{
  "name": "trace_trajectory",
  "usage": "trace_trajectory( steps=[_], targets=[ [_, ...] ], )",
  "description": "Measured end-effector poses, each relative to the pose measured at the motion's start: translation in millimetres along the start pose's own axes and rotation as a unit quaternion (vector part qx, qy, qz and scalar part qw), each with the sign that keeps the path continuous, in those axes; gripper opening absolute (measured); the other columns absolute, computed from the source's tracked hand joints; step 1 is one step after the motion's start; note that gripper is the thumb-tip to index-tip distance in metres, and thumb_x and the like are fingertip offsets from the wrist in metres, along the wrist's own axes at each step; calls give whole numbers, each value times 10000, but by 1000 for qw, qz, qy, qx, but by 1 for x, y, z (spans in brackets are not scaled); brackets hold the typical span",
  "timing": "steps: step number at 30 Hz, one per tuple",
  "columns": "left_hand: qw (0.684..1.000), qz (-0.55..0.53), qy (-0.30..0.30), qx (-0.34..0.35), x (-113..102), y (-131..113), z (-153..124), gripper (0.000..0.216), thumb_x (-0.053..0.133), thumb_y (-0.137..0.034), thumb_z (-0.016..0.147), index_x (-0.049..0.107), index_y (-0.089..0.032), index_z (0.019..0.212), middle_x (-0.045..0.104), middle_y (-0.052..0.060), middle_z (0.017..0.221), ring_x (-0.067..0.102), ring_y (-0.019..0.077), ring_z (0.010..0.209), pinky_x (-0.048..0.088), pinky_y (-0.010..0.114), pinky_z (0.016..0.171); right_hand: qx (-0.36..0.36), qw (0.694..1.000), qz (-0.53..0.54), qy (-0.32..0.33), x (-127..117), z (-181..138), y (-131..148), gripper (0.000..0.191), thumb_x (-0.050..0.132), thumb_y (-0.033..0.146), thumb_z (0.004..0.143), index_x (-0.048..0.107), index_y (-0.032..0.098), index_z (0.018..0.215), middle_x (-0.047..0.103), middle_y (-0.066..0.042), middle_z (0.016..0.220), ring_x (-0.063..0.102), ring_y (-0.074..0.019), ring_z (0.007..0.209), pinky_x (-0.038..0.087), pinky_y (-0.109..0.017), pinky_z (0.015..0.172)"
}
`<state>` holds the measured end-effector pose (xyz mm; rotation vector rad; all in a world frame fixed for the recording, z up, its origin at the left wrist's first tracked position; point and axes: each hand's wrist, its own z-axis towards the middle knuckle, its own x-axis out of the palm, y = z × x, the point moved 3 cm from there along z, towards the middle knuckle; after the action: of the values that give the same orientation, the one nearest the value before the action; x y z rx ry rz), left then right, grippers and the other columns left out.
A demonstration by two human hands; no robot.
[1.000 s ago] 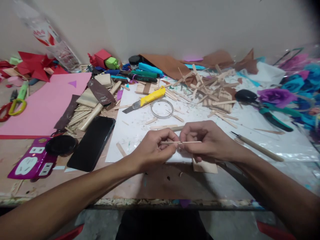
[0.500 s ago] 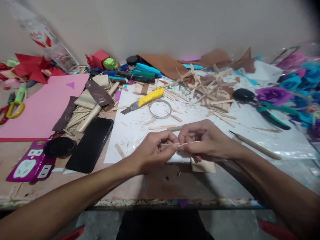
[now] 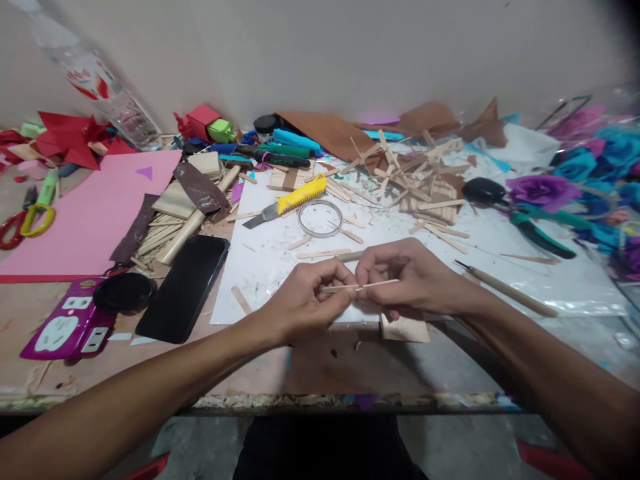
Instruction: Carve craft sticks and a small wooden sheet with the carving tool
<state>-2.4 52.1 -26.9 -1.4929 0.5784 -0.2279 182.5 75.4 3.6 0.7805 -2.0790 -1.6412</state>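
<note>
Both my hands meet above the front edge of a white sheet, fingertips nearly touching. My left hand [image 3: 320,293] pinches a thin wooden craft stick [image 3: 335,289] between thumb and fingers. With thumb and forefinger, my right hand [image 3: 405,277] grips a similar stick length [image 3: 381,284], seen edge-on, its inner end against the left one. Whether these are two pieces or one bent stick I cannot tell, as the fingertips cover the join. Just beyond the hands lie a flat craft stick [image 3: 317,254] and a clear ring [image 3: 321,219]. Under the right hand a pale wooden piece [image 3: 406,329] shows.
A yellow box cutter [image 3: 300,195] lies behind the ring, with loose craft sticks [image 3: 420,167] heaped farther back. On the right are a wooden-handled carving tool [image 3: 515,293] and green-black pliers [image 3: 543,230]. A black phone [image 3: 183,290] and purple power strip [image 3: 70,323] lie left.
The view has shifted slightly. My hands keep the same pinch on the sticks, with hardly any movement between them.
</note>
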Motion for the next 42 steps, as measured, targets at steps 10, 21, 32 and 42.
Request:
trace_trajectory(
  steps=[10, 21, 32, 42],
  targets=[
    [1000, -13, 5, 13, 1, 0, 2, 73, 643, -216, 919, 659, -154, 884, 586, -17, 767, 476, 93, 662, 340, 213, 588, -7, 1000, 5, 26, 0, 0, -4, 136, 759, 242, 823, 657, 155, 801, 555, 58, 536, 514, -69, 403, 422, -157, 380],
    [999, -51, 9, 5, -1, -5, 4, 76, 620, -175, 898, 629, -158, 824, 521, -71, 672, 396, 45, 553, 312, 173, 537, -253, 918, -306, 22, -1, -6, 12, 53, 679, 169, 921, 649, 169, 965, 611, 41, 737, 500, -81, 625, 362, -198, 576],
    [999, -22, -12, -27, -3, -10, 9, 53, 622, -164, 829, 649, -146, 788, 548, -40, 664, 427, 67, 584, 315, 189, 547, -304, 838, -453, 1, 5, -14, 15, 84, 578, 144, 979, 661, 139, 967, 658, -50, 885, 575, -160, 771, 377, -280, 695],
    [999, -19, -35, -32, -2, -6, 10, 32, 646, -158, 830, 662, -143, 807, 628, -22, 736, 510, 90, 667, 379, 209, 611, -240, 871, -429, -6, 7, -14, 19, 89, 556, 172, 997, 608, 162, 925, 621, -26, 874, 539, -150, 764, 367, -272, 694]
  ],
)
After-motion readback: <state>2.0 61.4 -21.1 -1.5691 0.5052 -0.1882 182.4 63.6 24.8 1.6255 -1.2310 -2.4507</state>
